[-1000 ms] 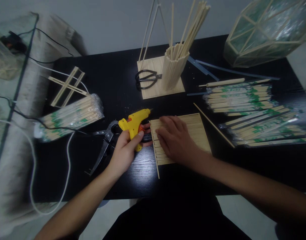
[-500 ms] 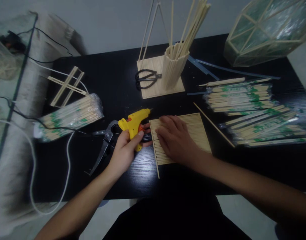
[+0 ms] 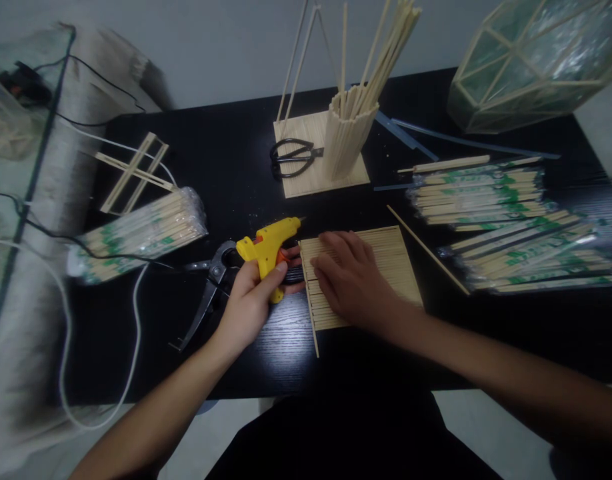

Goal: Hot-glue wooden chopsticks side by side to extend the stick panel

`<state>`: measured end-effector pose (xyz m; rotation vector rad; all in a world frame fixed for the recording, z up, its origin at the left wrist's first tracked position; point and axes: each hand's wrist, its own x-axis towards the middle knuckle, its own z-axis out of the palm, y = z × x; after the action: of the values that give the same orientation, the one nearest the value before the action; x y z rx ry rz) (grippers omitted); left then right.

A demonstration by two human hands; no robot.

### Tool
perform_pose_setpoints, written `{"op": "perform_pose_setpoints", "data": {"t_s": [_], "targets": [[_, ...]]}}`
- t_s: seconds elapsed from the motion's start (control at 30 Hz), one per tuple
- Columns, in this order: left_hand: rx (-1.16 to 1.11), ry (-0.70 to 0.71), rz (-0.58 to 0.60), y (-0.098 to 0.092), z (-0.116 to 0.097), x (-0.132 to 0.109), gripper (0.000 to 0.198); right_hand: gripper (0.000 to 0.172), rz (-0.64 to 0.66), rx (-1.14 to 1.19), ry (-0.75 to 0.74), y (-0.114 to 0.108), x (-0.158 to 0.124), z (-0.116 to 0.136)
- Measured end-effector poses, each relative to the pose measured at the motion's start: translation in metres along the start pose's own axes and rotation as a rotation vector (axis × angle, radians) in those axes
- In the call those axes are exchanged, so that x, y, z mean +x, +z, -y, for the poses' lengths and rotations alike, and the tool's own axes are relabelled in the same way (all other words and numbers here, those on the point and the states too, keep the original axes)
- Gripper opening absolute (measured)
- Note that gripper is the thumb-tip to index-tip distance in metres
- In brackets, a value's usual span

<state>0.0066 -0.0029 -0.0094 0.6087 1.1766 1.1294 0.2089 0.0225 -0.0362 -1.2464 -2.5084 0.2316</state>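
My left hand (image 3: 250, 299) is wrapped round the handle of a yellow hot glue gun (image 3: 272, 241), its nozzle pointing up and to the right. Some of its fingertips reach the left edge of a flat panel of wooden sticks (image 3: 386, 267). My right hand (image 3: 349, 280) rests on that panel with the fingers somewhat bent and apart, holding nothing. Along the panel's left edge runs a single crosswise stick (image 3: 314, 327), which sticks out past the near corner. Black-handled pliers or cutters (image 3: 213, 273) lie just left of my left hand, partly hidden.
Behind the panel, a stick-built holder (image 3: 349, 143) full of sticks stands on a base with black scissors (image 3: 293, 159). Wrapped chopstick packs (image 3: 486, 193) lie right, another pack (image 3: 141, 233) left. A loose stick (image 3: 429, 250) borders the panel. Cables (image 3: 136, 333) cross the left side.
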Motion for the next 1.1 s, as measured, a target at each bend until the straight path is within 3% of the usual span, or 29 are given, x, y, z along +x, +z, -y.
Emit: {"op": "perform_pose_setpoints", "data": {"t_s": [1.1], "targets": [[0.004, -0.001, -0.013, 0.0004, 0.0005, -0.0002, 0.034, 0.016, -0.008, 0.003, -0.006, 0.0018, -0.0004, -0.0008]]}}
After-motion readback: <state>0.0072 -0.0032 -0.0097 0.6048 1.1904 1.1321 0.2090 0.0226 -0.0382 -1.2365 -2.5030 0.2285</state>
